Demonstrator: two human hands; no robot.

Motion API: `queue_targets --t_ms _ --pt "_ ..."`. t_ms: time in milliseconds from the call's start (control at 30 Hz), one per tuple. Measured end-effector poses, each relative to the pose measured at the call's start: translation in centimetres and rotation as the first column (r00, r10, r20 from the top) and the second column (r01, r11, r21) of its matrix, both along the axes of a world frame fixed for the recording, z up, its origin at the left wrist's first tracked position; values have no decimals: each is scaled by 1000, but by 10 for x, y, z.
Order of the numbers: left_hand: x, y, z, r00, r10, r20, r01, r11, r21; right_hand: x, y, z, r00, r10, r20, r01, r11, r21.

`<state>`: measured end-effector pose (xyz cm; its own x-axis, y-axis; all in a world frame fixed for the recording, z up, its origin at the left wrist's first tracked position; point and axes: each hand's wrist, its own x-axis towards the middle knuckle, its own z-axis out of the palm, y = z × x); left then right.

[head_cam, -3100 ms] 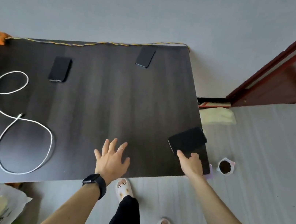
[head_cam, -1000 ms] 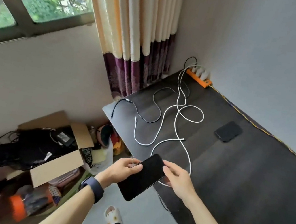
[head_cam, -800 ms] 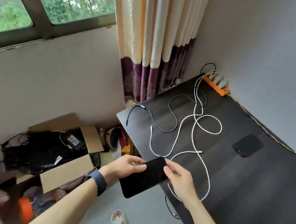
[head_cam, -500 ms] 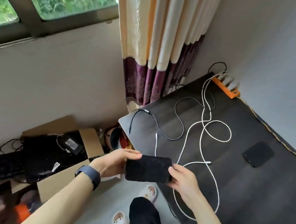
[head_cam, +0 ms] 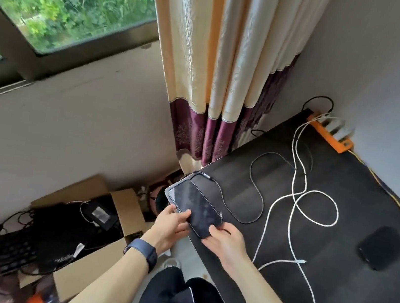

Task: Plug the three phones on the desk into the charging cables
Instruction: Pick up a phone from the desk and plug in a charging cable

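I hold a black phone screen-up over the near left corner of the dark desk. My left hand grips its near left edge and my right hand its near end. The phone's far end lies close to the plug of a black cable that loops across the desk. Two white cables run from an orange power strip at the far corner; one white plug lies free near my right forearm. A second black phone lies flat at the right.
A curtain hangs by the desk's far left corner under a window. On the floor to the left, an open cardboard box holds black electronics and tangled wires. A yellow cord runs along the desk's wall edge.
I picked the phone up with my right hand at the desk's other end and turned to the cable end. Both hands turned it screen-up and moved it out toward the black cable's plug.
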<state>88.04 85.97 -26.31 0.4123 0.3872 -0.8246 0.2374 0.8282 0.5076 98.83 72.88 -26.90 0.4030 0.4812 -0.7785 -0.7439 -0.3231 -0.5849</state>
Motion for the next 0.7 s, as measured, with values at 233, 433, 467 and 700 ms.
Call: queue_targets --t_ms 233,433,467,700 --pt "-9 64 -10 995 85 -55 -82 995 55 12 60 -11 837 484 256 -410 864 -293" --pt "-36 129 -27 993 66 -100 -54 991 122 52 127 -29 476 708 522 -337 695 -636" --pt "-40 135 -28 992 88 -94 -78 991 104 57 139 -34 401 740 540 -334 667 -666" --pt "-71 157 -34 985 143 -94 -141 990 23 64 192 -53 -26 890 455 -317 425 -848"
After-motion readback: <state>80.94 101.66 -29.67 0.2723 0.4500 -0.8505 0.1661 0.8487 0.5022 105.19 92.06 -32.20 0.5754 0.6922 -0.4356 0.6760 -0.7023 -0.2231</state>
